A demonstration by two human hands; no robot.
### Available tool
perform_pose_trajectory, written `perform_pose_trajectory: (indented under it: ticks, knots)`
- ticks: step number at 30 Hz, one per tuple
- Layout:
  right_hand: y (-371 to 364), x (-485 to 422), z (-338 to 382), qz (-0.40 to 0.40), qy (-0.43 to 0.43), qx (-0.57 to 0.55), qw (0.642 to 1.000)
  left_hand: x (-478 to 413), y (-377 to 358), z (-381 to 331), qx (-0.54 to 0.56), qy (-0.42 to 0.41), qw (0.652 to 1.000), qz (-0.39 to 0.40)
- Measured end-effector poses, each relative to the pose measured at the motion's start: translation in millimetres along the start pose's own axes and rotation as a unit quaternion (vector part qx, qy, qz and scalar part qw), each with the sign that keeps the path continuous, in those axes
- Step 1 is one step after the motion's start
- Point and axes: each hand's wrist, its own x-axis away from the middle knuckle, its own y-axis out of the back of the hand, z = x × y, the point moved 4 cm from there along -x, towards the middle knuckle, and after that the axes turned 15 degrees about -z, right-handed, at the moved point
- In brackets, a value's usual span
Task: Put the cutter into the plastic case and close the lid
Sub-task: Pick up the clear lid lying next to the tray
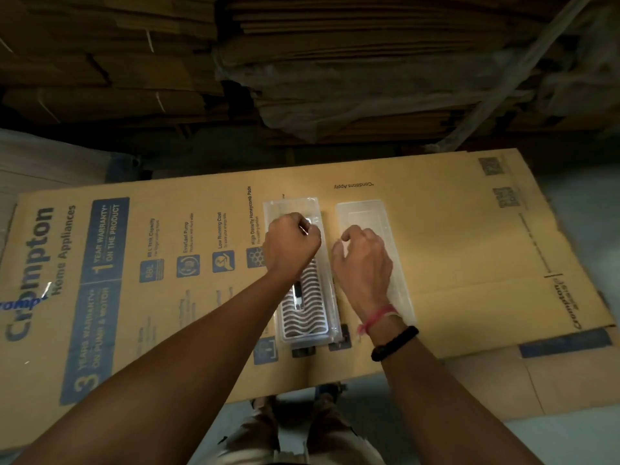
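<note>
- The left hand (291,245) was curled into a fist over the far half of the open plastic case (303,270), pinching something slim and shiny at its fingertips; this looked like the upper end of the cutter (298,296), whose dark body showed below the wrist, lying along the case's wavy ribbed insert.
- The right hand (364,260) hovered just beside the case with fingers loosely bent and holding nothing, above the clear lid (364,209), which lay flat on the tabletop (469,236) to the right of the case.
- The step seemed to be seating the cutter. It would go best laid lengthwise, flat on the ribs, with neither end riding up on the case wall.
- The free hand could steady the light case against sliding on the cardboard.
- The lid was better lifted only after the cutter sat fully below the rim.
</note>
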Motion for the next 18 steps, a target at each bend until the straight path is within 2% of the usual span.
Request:
perform_pose_trajectory:
  ticks: [3,12,18]
  knots:
    - [-7,-2,-43,0.016,-0.026,0.050,0.998,7,-14,-9,-0.005,-0.005,1.000,0.014]
    - [-43,28,-93,0.192,-0.078,0.120,0.971,13,-32,-17,-0.021,-0.013,1.000,0.012]
    - [-46,32,-97,0.196,-0.068,0.157,0.966,11,-36,-15,-0.029,-0.006,1.000,0.004]
